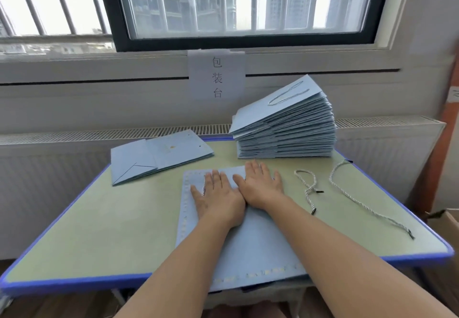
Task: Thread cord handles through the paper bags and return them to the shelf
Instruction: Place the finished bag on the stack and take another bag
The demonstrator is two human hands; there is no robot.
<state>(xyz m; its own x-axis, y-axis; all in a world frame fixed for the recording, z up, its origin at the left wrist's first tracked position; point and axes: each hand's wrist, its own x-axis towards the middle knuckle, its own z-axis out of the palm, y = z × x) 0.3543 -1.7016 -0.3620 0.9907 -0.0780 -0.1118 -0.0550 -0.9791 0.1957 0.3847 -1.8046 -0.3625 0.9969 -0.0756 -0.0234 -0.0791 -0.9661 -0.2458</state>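
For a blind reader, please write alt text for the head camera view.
Both hands, left hand and right hand, press flat on a blue paper bag on a green table. Two loose cords lie right; a stack of bags stands behind.

Table (pixel 99 238): pale green top, blue edge band, set against radiator under window.
- Flat blue paper bag (pixel 248 250), centre front, near edge overhanging table front.
- Folded blue bag (pixel 154 158), rear left, lying flat.
- Stack of blue bags (pixel 285 131), rear right, leaning, cord handle on top one.
- Short twisted cord (pixel 308 186), right of centre.
- Long twisted cord (pixel 360 203), far right, apart from short one.
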